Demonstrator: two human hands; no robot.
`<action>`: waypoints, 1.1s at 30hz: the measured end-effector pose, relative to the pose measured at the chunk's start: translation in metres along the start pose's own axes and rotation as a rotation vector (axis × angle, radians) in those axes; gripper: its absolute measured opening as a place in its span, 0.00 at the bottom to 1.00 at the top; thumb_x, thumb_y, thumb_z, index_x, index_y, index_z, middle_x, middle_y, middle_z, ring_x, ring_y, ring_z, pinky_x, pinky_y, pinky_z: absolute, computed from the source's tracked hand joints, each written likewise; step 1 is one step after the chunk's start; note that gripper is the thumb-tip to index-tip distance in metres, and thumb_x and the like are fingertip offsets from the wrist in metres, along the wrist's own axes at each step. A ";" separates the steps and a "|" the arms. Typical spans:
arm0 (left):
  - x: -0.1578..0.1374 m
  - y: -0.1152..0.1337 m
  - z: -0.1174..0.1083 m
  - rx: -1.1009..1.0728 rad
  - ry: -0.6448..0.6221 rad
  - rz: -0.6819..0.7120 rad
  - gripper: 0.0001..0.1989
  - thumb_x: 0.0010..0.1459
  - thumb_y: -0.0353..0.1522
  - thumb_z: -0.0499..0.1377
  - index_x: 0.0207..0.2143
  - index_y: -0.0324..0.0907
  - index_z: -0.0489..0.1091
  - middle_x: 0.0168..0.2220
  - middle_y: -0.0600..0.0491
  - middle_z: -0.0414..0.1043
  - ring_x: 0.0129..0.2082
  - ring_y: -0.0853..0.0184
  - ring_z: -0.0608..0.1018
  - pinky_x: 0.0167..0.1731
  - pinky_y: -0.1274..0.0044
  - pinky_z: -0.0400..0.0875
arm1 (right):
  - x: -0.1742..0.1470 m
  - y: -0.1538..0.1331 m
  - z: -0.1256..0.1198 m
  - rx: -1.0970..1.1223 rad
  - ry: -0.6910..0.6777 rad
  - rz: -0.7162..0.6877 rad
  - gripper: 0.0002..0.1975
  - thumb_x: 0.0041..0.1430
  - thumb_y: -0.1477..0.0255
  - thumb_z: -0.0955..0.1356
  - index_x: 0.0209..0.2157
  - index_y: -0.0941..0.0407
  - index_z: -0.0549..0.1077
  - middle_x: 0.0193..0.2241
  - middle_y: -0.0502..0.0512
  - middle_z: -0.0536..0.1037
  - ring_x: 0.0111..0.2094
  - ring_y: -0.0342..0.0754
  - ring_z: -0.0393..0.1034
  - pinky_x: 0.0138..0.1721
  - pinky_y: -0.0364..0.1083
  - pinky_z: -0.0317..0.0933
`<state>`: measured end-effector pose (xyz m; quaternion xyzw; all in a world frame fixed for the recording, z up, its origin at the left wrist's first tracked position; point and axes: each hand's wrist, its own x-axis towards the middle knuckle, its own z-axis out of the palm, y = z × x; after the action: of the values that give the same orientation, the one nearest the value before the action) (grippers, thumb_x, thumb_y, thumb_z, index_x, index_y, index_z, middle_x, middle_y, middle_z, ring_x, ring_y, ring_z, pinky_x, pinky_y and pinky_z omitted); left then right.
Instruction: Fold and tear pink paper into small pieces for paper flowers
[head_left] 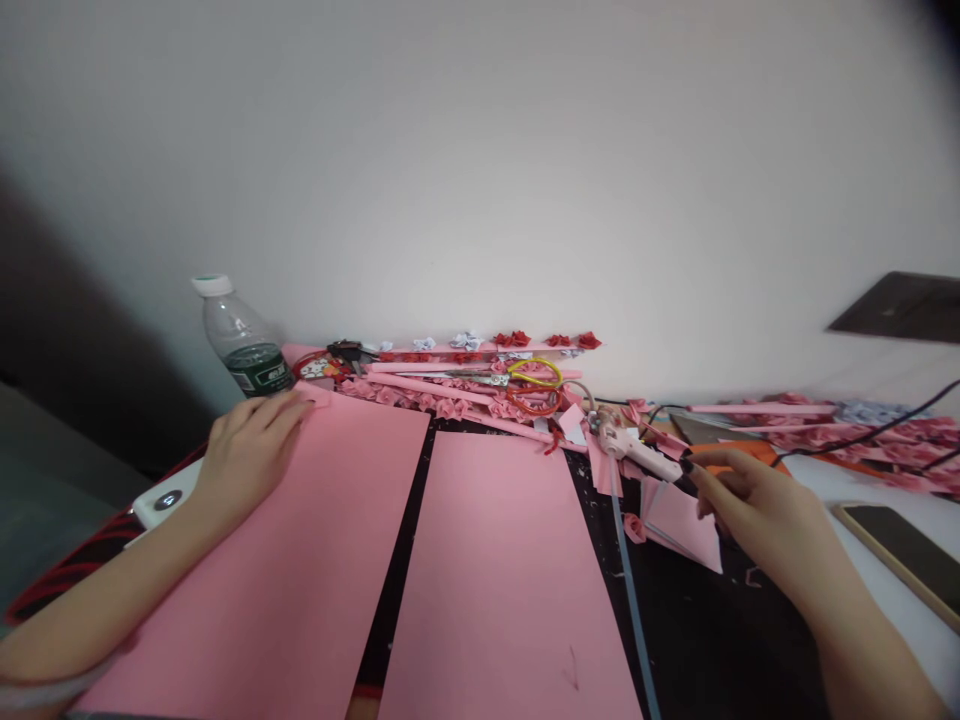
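Observation:
My left hand [251, 450] lies flat on the upper left corner of a large pink paper sheet [315, 540], fingers stretched out. A small folded pink piece [318, 396] is by its fingertips. A second pink sheet [502, 560], with a small mark near its bottom, lies to the right across a narrow dark gap. My right hand [757, 510] has thumb and forefinger at the handle end of a pale pink and white glue gun [649, 460]; the exact grip is partly hidden. Below it are folded pink papers [682, 525] and a pink paper rose [634, 528].
Paper flower stems [465, 395] and yellow-and-red-handled scissors [534, 373] lie along the wall. A plastic bottle [247, 345] and white device [161, 500] are left. A phone [907, 555], more paper flowers [877, 420] and a black cable [862, 440] are right. A pale strip [634, 600] crosses the black tabletop.

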<state>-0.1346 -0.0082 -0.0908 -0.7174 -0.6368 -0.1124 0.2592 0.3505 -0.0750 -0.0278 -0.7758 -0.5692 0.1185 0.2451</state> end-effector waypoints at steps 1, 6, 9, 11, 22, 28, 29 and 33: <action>0.000 0.000 0.000 -0.015 0.010 -0.010 0.17 0.61 0.34 0.41 0.49 0.42 0.62 0.49 0.47 0.66 0.47 0.56 0.64 0.43 0.66 0.57 | 0.000 0.000 0.000 -0.002 0.001 -0.001 0.13 0.53 0.61 0.61 0.36 0.54 0.66 0.17 0.47 0.73 0.17 0.47 0.67 0.23 0.43 0.57; 0.003 -0.005 0.004 -0.122 0.021 -0.028 0.16 0.60 0.35 0.42 0.45 0.40 0.63 0.42 0.46 0.70 0.43 0.59 0.68 0.42 0.70 0.59 | 0.000 0.000 0.000 -0.013 0.005 0.005 0.12 0.53 0.61 0.61 0.36 0.53 0.66 0.17 0.47 0.73 0.17 0.46 0.67 0.23 0.43 0.57; 0.006 -0.009 0.001 -0.248 0.016 -0.054 0.13 0.60 0.35 0.42 0.39 0.41 0.64 0.41 0.48 0.69 0.41 0.63 0.70 0.40 0.76 0.61 | 0.000 0.001 0.000 -0.001 0.008 -0.003 0.13 0.53 0.61 0.61 0.37 0.53 0.66 0.17 0.47 0.73 0.17 0.46 0.67 0.23 0.43 0.57; 0.010 -0.011 -0.005 -0.278 -0.022 -0.119 0.13 0.59 0.36 0.43 0.37 0.42 0.63 0.37 0.50 0.70 0.37 0.63 0.72 0.35 0.77 0.62 | 0.000 0.001 0.000 0.004 0.008 -0.010 0.13 0.53 0.61 0.61 0.37 0.54 0.66 0.17 0.47 0.73 0.18 0.46 0.67 0.23 0.43 0.57; 0.038 -0.029 -0.048 -0.512 0.146 -0.478 0.13 0.51 0.42 0.54 0.32 0.40 0.66 0.30 0.55 0.71 0.29 0.68 0.72 0.26 0.82 0.61 | 0.000 0.003 0.003 0.083 0.009 -0.033 0.15 0.52 0.60 0.61 0.36 0.55 0.66 0.16 0.49 0.72 0.15 0.45 0.65 0.20 0.43 0.57; 0.043 0.001 -0.059 -0.984 0.129 -0.628 0.14 0.49 0.40 0.57 0.33 0.39 0.66 0.26 0.58 0.69 0.21 0.75 0.68 0.19 0.85 0.60 | 0.001 -0.012 0.020 0.499 -0.155 -0.102 0.16 0.54 0.60 0.62 0.38 0.57 0.64 0.16 0.48 0.70 0.13 0.41 0.59 0.17 0.41 0.55; 0.044 0.007 -0.058 -1.048 0.100 -0.626 0.14 0.49 0.40 0.57 0.32 0.39 0.66 0.25 0.58 0.68 0.20 0.75 0.67 0.18 0.85 0.60 | 0.000 -0.017 0.023 0.569 -0.202 -0.118 0.16 0.54 0.60 0.62 0.39 0.57 0.64 0.18 0.48 0.70 0.14 0.40 0.59 0.17 0.41 0.56; 0.047 0.035 -0.055 -1.256 -0.039 -0.602 0.13 0.49 0.41 0.57 0.30 0.40 0.64 0.21 0.59 0.66 0.18 0.73 0.68 0.18 0.82 0.62 | -0.006 -0.042 0.038 0.794 -0.367 -0.165 0.19 0.54 0.60 0.63 0.44 0.57 0.63 0.28 0.56 0.74 0.22 0.44 0.67 0.20 0.42 0.60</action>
<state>-0.0839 0.0019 -0.0299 -0.5257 -0.6268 -0.5137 -0.2588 0.2963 -0.0621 -0.0391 -0.5398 -0.5735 0.4438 0.4276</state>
